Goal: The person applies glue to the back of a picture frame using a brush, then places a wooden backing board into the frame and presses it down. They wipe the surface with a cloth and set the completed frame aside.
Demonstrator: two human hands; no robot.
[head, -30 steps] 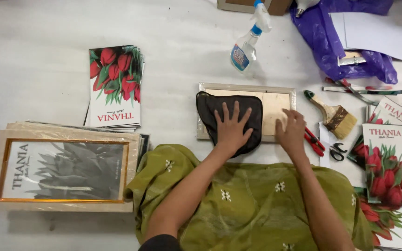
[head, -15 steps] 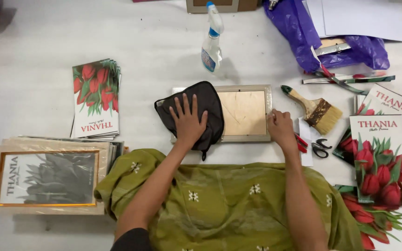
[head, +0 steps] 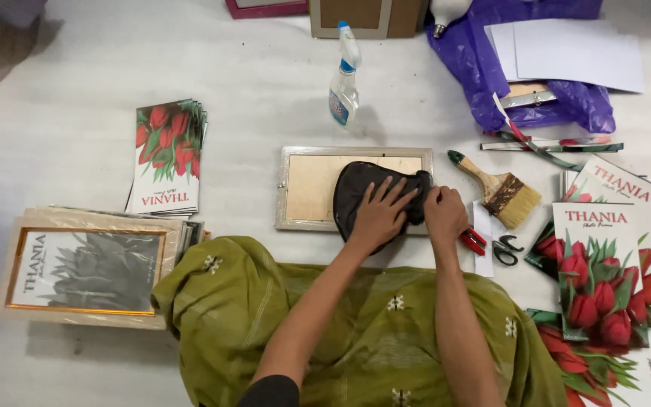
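The black cloth [head: 363,194] lies spread over the right half of the picture frame [head: 295,188], which rests back-side up on the white sheet [head: 77,98] just ahead of my lap. My left hand [head: 377,215] presses flat on the cloth, fingers spread and closed on nothing. My right hand [head: 444,213] sits at the frame's right edge with its fingers curled onto the cloth's corner; whether it truly pinches the cloth I cannot tell.

I judge this to be the wiping step, with the cloth working across the frame's back board. The left part of the board is uncovered, so the next stroke calls for flat, even pressure while the frame is kept from sliding.

Just right of my right hand lie red-handled pliers [head: 473,241], small scissors [head: 506,249] and a paintbrush [head: 500,191]. A spray bottle [head: 344,79] stands beyond the frame. Tulip prints [head: 167,154] are stacked well to the left.
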